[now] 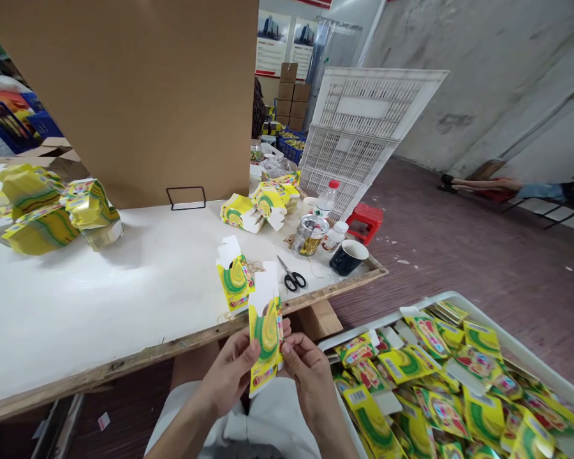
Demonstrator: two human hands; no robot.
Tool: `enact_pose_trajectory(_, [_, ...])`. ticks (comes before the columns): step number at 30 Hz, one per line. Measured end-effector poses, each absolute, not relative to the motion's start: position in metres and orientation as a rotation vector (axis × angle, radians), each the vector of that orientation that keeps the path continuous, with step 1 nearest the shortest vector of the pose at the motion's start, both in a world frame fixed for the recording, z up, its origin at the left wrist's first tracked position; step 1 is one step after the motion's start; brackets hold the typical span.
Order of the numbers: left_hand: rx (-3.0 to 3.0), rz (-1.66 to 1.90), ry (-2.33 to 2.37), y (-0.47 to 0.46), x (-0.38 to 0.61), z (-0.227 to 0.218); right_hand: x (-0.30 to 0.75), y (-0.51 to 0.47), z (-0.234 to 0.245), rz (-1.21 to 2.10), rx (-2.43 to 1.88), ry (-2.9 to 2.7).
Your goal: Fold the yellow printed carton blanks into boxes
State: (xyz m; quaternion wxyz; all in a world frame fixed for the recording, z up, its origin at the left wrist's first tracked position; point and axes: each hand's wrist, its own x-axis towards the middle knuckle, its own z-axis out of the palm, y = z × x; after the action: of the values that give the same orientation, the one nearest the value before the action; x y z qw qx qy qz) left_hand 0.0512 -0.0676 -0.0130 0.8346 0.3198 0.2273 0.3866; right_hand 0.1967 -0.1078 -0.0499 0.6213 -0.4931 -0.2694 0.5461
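A yellow and green printed carton [266,338] with white flaps at its top is held over my lap. My left hand [236,360] grips its left side, with the thumb on the front face. On the right edge, my right hand [303,363] has its thumb and fingers closed on the same carton. Just beyond it, another yellow carton [236,284] stands on the white table [138,287] with its flaps up. Black-handled scissors [293,278] lie to the right of these cartons.
A large white tray [452,298] heaped with flat yellow cartons is at my right. Bundled cartons [93,213] sit at the table's left. A dark mug [348,257], a jar [310,236] and a red-capped bottle [328,199] stand near the right edge. A cardboard sheet [167,102] rises behind.
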Motion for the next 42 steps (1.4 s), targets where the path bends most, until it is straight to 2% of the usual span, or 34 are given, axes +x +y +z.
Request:
enact_pose_trajectory(6, [0.675, 0.788, 0.398, -0.068, 0.052, -0.012, 0.198, -0.114, -0.05, 1.296, -1.1, -0.558])
enact_pose_trajectory(13, [0.706, 0.893, 0.611, -0.067, 0.06, -0.022, 0.195, -0.123, -0.045, 1.201, -1.233, -0.765])
enact_pose_trajectory(19, [0.855, 1.026, 0.775, -0.066, 0.068, -0.028, 0.193, -0.128, -0.047, 0.92, -1.463, -0.903])
enact_pose_trajectory(22, [0.925, 1.078, 0.801, -0.069, 0.064, -0.026, 0.196, -0.125, -0.046, 0.862, -1.441, -0.967])
enact_pose_trajectory(27, [1.217, 0.903, 0.727, -0.073, 0.052, -0.021, 0.209, -0.12, -0.037, 0.918, -1.234, -1.061])
enact_pose_trajectory(31, [1.231, 0.713, 0.635, -0.071, 0.046, -0.019, 0.225, -0.121, -0.028, 0.985, -1.274, -1.2])
enact_pose_trajectory(36, [1.079, 0.661, 0.534, -0.074, 0.048, -0.018, 0.232, -0.123, -0.021, 0.834, -1.343, -1.319])
enact_pose_trajectory(42, [1.132, 0.63, 0.581, -0.073, 0.048, -0.013, 0.23, -0.122, -0.021, 0.741, -1.371, -1.193])
